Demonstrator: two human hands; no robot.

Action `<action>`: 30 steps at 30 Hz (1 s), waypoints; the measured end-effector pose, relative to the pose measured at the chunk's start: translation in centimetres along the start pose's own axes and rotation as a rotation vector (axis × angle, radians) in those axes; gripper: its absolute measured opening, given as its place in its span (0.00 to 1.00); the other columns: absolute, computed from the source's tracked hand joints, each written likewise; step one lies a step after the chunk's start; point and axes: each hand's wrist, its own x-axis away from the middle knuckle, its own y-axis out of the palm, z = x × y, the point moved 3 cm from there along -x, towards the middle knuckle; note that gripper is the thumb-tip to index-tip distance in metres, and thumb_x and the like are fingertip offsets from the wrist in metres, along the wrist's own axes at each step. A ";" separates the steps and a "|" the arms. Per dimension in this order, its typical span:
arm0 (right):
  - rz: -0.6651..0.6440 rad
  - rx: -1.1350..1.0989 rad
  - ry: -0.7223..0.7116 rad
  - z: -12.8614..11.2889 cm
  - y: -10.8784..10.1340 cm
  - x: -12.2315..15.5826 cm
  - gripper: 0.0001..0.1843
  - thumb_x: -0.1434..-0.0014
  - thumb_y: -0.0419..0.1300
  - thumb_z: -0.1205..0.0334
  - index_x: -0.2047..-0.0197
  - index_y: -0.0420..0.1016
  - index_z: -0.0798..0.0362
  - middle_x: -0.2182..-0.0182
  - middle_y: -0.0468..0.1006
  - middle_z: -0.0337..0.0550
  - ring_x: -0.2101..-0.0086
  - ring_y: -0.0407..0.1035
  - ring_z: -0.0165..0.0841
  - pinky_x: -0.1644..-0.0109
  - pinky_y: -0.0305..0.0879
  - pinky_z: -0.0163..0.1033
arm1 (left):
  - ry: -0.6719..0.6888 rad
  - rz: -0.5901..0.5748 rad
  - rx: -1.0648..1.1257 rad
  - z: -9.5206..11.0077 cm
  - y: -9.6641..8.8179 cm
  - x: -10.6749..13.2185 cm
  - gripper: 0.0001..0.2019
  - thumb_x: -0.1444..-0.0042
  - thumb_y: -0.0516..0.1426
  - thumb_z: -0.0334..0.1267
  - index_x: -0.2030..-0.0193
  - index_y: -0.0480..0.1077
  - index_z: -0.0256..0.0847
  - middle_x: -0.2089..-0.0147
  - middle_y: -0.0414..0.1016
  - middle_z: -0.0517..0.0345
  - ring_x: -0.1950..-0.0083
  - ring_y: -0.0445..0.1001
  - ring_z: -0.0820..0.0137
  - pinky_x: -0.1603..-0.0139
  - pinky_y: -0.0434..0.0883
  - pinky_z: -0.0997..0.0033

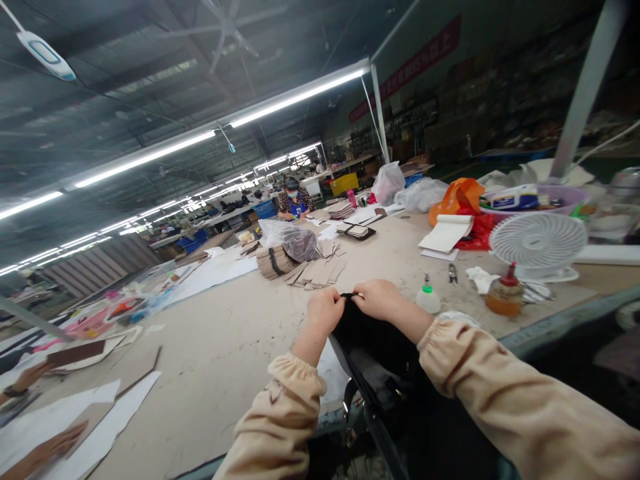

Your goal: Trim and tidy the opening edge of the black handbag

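My left hand (325,312) and my right hand (379,299) are close together over the worktable, both closed on the top edge of a black bag (370,337). The left fingers pinch one side of the edge and the right fingers pinch it just beside them. Below my hands the bag hangs past the table's near edge, with straps and shiny metal fittings on its left side. Its lower part is lost in dark shadow. A small bottle with a green collar (428,297) stands right of my right hand.
Brown cut pieces (315,270) lie beyond my hands on the table (215,353). At right are a white fan (537,243), a red-capped glue bottle (504,293) and snips (453,273). A co-worker's hand (50,448) rests on panels at left; another person (295,199) sits at the far end.
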 end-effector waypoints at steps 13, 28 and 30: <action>-0.073 -0.009 -0.110 -0.9 0.0 -1.4 0.16 0.42 0.51 0.56 0.59 0.77 0.50 0.61 0.78 0.48 0.58 0.71 0.38 0.58 0.63 0.37 | 0.043 0.003 -0.022 0.0 0.3 0.1 0.09 0.44 0.53 0.40 0.70 0.72 0.41 0.68 0.76 0.55 0.65 0.72 0.66 0.66 0.62 0.70; -0.048 0.054 -0.099 -0.7 0.1 -1.9 0.16 0.41 0.49 0.59 0.60 0.78 0.50 0.62 0.78 0.50 0.59 0.71 0.40 0.57 0.63 0.39 | 0.100 0.017 0.264 -0.6 -0.2 0.7 0.10 0.51 0.60 0.40 0.62 0.66 0.43 0.65 0.75 0.62 0.63 0.73 0.70 0.62 0.65 0.72; -0.049 0.050 -0.091 -0.8 0.1 -2.0 0.16 0.41 0.50 0.58 0.60 0.78 0.49 0.62 0.78 0.49 0.59 0.71 0.39 0.58 0.64 0.39 | 0.030 -0.004 0.310 -1.1 -0.5 1.0 0.18 0.53 0.62 0.38 0.56 0.64 0.43 0.60 0.76 0.59 0.59 0.73 0.68 0.58 0.66 0.71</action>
